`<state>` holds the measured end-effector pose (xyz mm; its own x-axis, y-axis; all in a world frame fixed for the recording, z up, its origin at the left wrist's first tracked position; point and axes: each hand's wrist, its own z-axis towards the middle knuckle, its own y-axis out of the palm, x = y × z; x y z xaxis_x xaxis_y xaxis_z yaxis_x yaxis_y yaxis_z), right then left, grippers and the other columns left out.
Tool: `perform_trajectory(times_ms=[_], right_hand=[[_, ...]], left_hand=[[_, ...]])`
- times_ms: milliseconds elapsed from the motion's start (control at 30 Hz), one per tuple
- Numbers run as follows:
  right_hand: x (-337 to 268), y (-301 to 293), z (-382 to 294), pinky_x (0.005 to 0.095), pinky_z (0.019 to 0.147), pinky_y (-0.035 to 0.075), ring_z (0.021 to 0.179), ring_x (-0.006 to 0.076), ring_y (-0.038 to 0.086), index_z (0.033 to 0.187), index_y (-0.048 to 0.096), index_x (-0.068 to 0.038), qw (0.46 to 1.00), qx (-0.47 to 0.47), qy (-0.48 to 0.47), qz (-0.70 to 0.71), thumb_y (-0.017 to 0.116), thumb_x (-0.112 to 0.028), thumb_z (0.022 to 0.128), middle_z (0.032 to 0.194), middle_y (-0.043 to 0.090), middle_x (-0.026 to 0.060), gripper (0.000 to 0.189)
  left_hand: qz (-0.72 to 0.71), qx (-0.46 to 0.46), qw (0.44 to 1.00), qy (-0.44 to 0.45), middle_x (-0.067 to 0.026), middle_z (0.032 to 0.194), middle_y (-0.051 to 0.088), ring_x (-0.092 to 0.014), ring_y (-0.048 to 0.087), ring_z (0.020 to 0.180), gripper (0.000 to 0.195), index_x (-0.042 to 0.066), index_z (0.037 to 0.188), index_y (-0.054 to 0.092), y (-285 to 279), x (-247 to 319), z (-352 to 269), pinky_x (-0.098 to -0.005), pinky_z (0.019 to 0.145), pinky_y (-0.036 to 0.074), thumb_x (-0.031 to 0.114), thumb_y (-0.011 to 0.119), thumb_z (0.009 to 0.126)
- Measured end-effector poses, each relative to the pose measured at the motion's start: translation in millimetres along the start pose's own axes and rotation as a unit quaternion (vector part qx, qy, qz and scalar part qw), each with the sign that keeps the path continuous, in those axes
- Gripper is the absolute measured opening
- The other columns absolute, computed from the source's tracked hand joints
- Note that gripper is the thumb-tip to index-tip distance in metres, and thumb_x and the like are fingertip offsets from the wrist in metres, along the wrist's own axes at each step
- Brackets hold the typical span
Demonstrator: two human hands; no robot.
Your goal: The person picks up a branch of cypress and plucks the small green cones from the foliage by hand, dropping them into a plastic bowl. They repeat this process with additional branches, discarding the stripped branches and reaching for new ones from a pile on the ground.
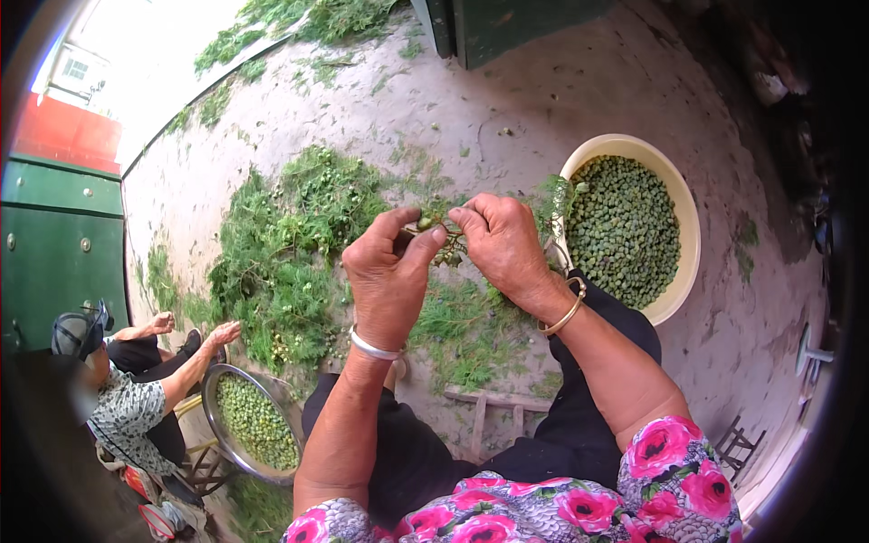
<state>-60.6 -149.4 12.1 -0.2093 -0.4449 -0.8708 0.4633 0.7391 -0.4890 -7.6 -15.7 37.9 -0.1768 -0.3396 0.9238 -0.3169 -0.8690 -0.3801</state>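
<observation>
In front of me my left hand (397,265) pinches a small green seed cone (425,222) between thumb and forefinger. My right hand (499,237) is close beside it, thumb and forefinger closed on a thin conifer sprig (451,254) that bears more cones and spans the gap between both hands. To the right stands a cream plastic basin (689,237), heaped with small green cones (621,231). Beyond and left of my hands, a pile of cut conifer branches (278,258) lies on the ground; some branches carry pale cones.
At the lower left, a co-worker (129,400) sits beside a metal basin (220,434) of green cones. Loose foliage (468,326) and a wooden stool (499,400) are between my legs. Green doors (61,251) stand at the left, and a green panel (523,27) at the top.
</observation>
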Motion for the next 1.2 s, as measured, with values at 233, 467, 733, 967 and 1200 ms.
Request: perform_trajectory(times_ms=[233,467,733,967,1200], right_hand=[[2.2,0.8,2.9,0.0442,0.053,0.043,0.054,0.0378,0.055,0.063,0.055,0.004,0.999,-0.009,0.004,0.038,0.063,-0.02,0.083,0.06,0.053,0.0241,0.032],[10.9,-8.9,9.5,0.0276,0.047,0.036,0.054,0.0046,0.041,0.071,0.062,0.007,0.994,-0.028,0.062,0.09,0.063,-0.012,0.085,0.052,0.048,-0.0025,0.024],[16.7,-7.7,9.6,0.0236,0.044,0.032,0.051,0.0026,0.038,0.07,0.065,0.003,0.98,-0.053,0.08,0.174,0.062,-0.016,0.087,0.056,0.052,-0.0041,0.026],[6.7,-7.5,6.5,0.0202,0.041,0.034,0.048,0.0031,0.044,0.074,0.067,0.001,0.935,-0.15,0.162,0.276,0.061,-0.017,0.089,0.06,0.057,-0.0019,0.024],[9.1,-11.1,6.8,0.0231,0.041,0.029,0.049,0.0028,0.037,0.065,0.063,0.001,0.935,-0.146,0.151,0.285,0.06,-0.015,0.088,0.057,0.049,-0.0048,0.028]], left_hand=[[-0.035,-0.052,0.997,-0.052,-0.0041,0.063,0.06,-0.007,0.052,0.048,0.011,-0.003,0.083,0.061,-10.0,11.4,2.2,-0.0209,0.041,0.04,0.008,0.061,0.085],[-0.488,-0.053,0.86,-0.136,-0.0141,0.084,0.061,-0.011,0.054,0.058,0.011,-0.001,0.089,0.058,-59.2,1.1,20.2,-0.0218,0.04,0.043,0.007,0.049,0.089],[-0.073,-0.006,0.997,0.005,-0.0035,0.071,0.059,-0.008,0.054,0.057,0.027,-0.001,0.101,0.061,1.8,7.2,-9.1,-0.0214,0.047,0.042,-0.001,0.068,0.074],[0.15,0.03,0.961,0.231,-0.01,0.076,0.061,-0.013,0.057,0.06,0.031,0.001,0.099,0.06,11.8,-9.0,-1.6,-0.0251,0.055,0.047,0.004,0.075,0.072],[0.111,-0.031,0.965,0.236,-0.0187,0.086,0.062,-0.034,0.062,0.071,0.028,-0.001,0.1,0.057,13.0,-7.8,-2.3,-0.0367,0.06,0.049,0.0,0.069,0.075]])
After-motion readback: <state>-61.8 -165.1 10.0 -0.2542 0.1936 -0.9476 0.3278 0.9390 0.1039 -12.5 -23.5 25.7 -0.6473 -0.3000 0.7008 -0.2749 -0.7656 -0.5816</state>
